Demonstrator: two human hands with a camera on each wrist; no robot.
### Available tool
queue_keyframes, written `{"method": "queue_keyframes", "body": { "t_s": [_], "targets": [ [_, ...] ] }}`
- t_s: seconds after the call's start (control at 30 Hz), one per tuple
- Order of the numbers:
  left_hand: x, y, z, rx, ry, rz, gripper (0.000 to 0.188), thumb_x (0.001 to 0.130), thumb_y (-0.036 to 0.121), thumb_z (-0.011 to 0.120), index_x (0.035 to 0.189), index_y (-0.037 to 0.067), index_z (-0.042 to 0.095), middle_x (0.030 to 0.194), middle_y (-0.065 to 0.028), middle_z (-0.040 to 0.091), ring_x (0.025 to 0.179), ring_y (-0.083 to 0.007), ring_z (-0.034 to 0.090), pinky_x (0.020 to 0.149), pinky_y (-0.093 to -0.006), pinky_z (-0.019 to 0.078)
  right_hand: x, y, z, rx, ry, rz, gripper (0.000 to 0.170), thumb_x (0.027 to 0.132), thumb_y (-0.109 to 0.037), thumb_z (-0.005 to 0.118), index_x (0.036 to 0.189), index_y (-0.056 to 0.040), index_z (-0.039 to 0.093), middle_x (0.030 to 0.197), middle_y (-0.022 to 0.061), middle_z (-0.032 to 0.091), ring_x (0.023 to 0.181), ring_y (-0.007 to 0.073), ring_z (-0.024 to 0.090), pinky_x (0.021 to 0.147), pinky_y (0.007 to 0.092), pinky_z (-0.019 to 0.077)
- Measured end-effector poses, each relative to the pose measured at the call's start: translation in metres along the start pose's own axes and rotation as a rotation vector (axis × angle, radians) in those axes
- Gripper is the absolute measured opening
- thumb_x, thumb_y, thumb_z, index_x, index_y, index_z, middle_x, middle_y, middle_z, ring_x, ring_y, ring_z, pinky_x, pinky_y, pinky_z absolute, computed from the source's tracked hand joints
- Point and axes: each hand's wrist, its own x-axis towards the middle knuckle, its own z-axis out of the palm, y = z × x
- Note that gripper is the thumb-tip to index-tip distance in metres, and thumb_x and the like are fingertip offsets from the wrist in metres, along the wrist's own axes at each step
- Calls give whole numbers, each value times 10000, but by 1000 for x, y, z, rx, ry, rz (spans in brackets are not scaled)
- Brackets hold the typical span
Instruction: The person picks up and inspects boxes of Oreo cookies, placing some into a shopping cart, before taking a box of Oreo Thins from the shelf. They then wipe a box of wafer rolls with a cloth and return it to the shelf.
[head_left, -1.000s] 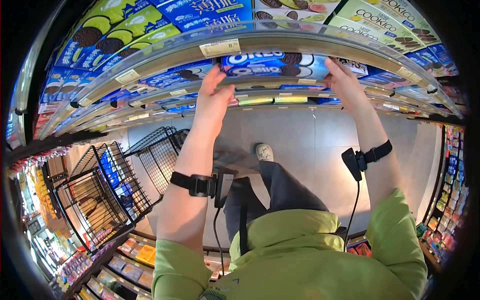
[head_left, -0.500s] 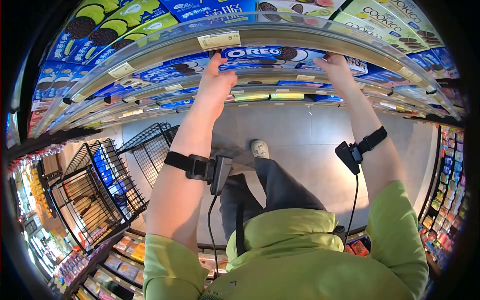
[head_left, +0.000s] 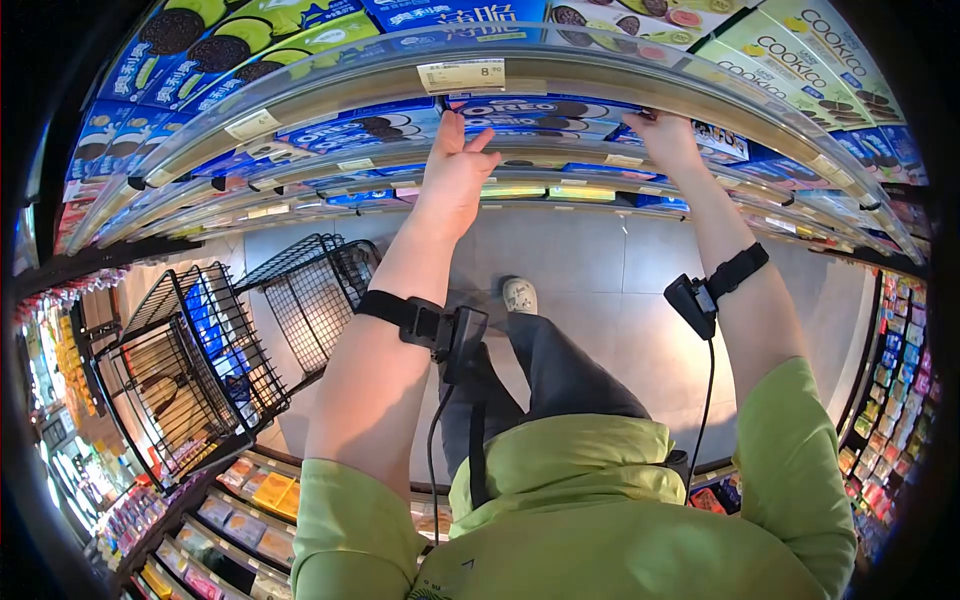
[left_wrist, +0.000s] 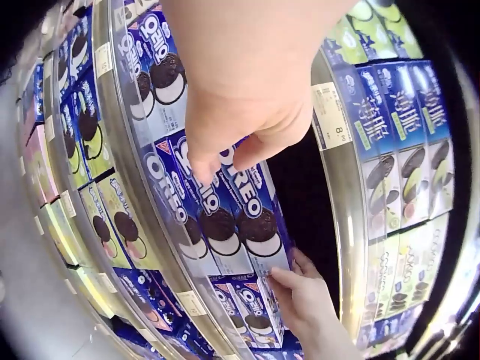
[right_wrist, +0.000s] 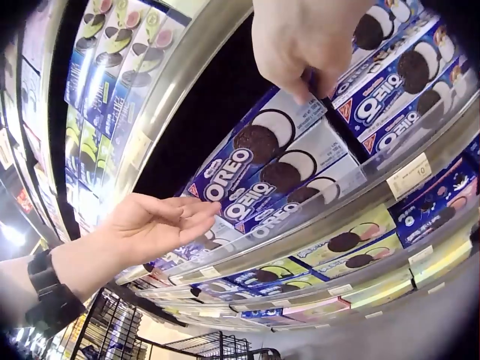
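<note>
Left fingers now spread wider, left hand (head_left: 456, 188) loose by Oreo box (head_left: 575, 110), top middle of head view. Right hand (head_left: 668, 142) grips box's other end, likely keeping it straight behind shelf edge (right_wrist: 352, 215).

Oreo box (head_left: 548, 108) now farther in on its shelf (head_left: 585, 155).

Oreo box (right_wrist: 259, 142): blue, white lettering, dark-and-white cookie print | shirt (head_left: 600, 500): yellow-green | trousers (head_left: 570, 375): dark grey
</note>
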Motion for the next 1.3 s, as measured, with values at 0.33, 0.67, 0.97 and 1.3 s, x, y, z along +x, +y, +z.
{"method": "queue_keyframes", "body": {
  "t_s": [0.33,0.67,0.97,1.3],
  "targets": [
    [-2,-17,-5,0,-80,-37,932,734,-168,478,1510,91,32,1582,-38,25,1379,-264,297,1001,-369,381,-4,-7,4,-89,-76,55,451,828,-61,678,1235,22,502,1107,131,625,952,188,614,810,295,502],
    [1,-14,3,11,-85,-74,916,773,-152,463,1511,113,-11,1584,-30,3,1379,-287,300,1010,-374,378,-13,-28,3,-115,-20,101,348,829,-78,680,1141,35,574,1028,151,659,943,214,633,813,302,498],
    [-8,-15,-1,18,-50,-91,882,792,-126,480,1512,118,33,1577,-46,59,1357,-288,337,1040,-383,359,-15,-19,9,8,-4,60,418,798,-70,686,1174,26,530,1050,185,640,957,262,627,804,342,506],
    [-163,-66,-116,391,35,-150,428,910,85,577,1320,28,470,1226,-61,563,1104,-138,526,912,-278,442,-82,-96,15,-276,-128,-442,314,797,-4,599,1108,-33,570,1127,201,562,1068,392,528,914,420,434]
  ]
}}
